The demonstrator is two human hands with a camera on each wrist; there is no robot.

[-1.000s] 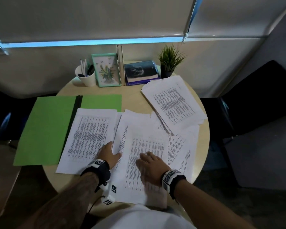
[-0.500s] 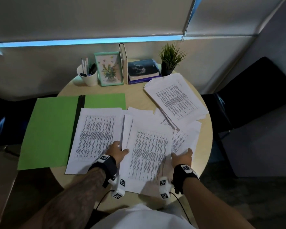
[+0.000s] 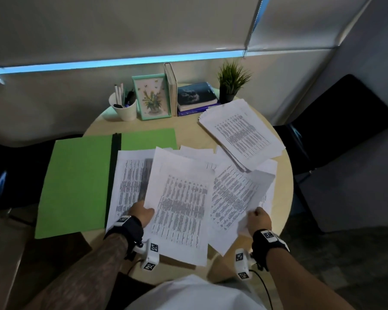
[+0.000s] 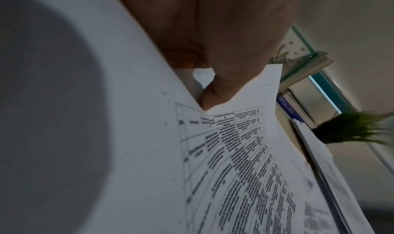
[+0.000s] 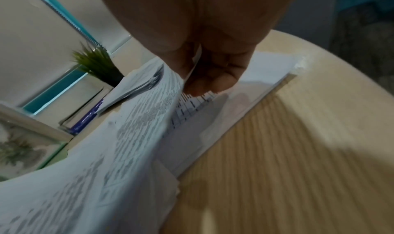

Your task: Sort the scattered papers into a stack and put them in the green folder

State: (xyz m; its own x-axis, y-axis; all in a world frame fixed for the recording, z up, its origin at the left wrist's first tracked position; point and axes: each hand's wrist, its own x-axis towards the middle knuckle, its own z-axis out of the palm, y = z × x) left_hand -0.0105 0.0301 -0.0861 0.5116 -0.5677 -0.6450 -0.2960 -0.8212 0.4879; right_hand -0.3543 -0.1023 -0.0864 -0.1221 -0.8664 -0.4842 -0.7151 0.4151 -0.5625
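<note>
The green folder (image 3: 76, 182) lies open on the left of the round table (image 3: 282, 198). Printed papers overlap across the table's middle. One sheet (image 3: 130, 180) lies on the folder's right flap. My left hand (image 3: 145, 213) pinches the left edge of the centre sheets (image 3: 179, 209), which are lifted off the table; the left wrist view shows the thumb (image 4: 215, 92) on that paper (image 4: 245, 153). My right hand (image 3: 257, 217) grips the right-hand sheets (image 3: 233, 193) at their near edge, raised and bent. In the right wrist view my fingers (image 5: 211, 80) curl round these papers (image 5: 132, 128).
A thicker stack of papers (image 3: 242, 133) lies at the back right, overhanging the table's edge. Along the back stand a white pen cup (image 3: 123, 108), a framed picture (image 3: 151, 97), books (image 3: 196, 96) and a small potted plant (image 3: 231, 81). A dark chair (image 3: 345, 121) is on the right.
My right hand left the centre sheet, went to the right and took hold of the right-hand papers, lifting them. My left hand took the centre sheets' edge and raised it.
</note>
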